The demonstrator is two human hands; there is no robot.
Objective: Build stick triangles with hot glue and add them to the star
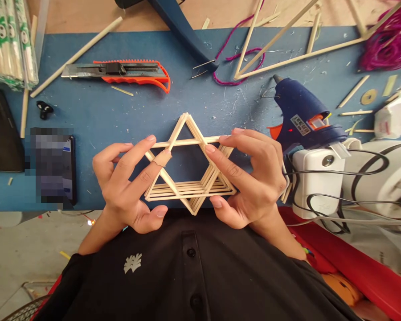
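A six-pointed star frame (190,189) built from layered wooden sticks is held over the near edge of the blue table (96,116). My left hand (128,183) grips its left side, fingers curled round the sticks, one finger wrapped in a plaster. My right hand (250,178) grips the right side, index finger and thumb pinching the top horizontal stick and the lower corner.
An orange utility knife (120,72) lies at the back left, a blue glue gun (302,117) at the right with cables and a white box (316,185). A phone (51,165) sits at the left, a stick triangle (287,49) and purple yarn (392,42) at the back right, packed sticks (10,42) far left.
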